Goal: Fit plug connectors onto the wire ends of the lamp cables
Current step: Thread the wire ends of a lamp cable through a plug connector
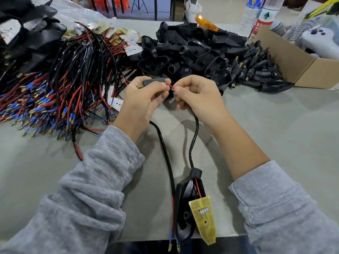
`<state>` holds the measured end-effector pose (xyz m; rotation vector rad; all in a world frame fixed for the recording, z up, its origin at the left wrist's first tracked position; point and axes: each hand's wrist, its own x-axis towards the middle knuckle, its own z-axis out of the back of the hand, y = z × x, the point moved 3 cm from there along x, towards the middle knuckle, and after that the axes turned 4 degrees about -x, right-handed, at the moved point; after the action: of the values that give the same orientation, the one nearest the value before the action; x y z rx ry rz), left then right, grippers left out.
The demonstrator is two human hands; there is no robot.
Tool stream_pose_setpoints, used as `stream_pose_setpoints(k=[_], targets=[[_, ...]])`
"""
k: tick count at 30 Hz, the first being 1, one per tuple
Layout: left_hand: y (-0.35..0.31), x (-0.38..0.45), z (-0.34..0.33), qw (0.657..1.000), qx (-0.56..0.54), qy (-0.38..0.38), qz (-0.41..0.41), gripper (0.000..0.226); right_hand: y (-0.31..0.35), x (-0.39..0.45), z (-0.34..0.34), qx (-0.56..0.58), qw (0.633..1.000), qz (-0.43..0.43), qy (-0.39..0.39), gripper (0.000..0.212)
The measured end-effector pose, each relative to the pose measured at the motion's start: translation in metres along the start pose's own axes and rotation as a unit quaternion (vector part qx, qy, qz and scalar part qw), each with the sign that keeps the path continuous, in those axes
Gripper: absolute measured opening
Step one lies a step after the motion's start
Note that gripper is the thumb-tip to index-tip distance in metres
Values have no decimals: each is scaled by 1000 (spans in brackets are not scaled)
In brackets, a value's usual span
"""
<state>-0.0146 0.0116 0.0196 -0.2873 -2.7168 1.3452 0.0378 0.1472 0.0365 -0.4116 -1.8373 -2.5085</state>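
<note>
My left hand grips a black plug connector with a brass tip showing at its left end. My right hand pinches a thin red wire that runs into the connector's right end. From my right hand a black cable drops to a black lamp housing with a yellow circuit board near the table's front edge. A second black cable leaves my left hand and ends in blue-sleeved brass pins.
A large bundle of red and black cables with blue ferrules lies at the left. Black lamp housings are heaped at the back, loose plug connectors to their right. A cardboard box and bottles stand at the far right.
</note>
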Motion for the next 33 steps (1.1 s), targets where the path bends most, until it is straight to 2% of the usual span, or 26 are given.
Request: stream_pose_setpoints(k=[5, 12, 16, 23, 29, 33], targets=[[2, 2, -2, 997, -66, 0, 39, 18, 0, 0, 3, -19, 999, 5, -31, 8], [3, 0, 0, 999, 14, 32, 7, 23, 1, -1, 8, -25, 998, 16, -60, 11], [3, 0, 1, 1000, 17, 11, 3, 30, 2, -2, 10, -17, 997, 22, -69, 9], [5, -4, -3, 997, 70, 35, 2, 25, 4, -2, 11, 11, 997, 24, -73, 16], [6, -1, -3, 999, 45, 30, 1, 22, 3, -3, 9, 33, 997, 32, -66, 16], [7, 0, -3, 999, -6, 3, 37, 22, 3, -3, 8, 22, 997, 27, -63, 16]])
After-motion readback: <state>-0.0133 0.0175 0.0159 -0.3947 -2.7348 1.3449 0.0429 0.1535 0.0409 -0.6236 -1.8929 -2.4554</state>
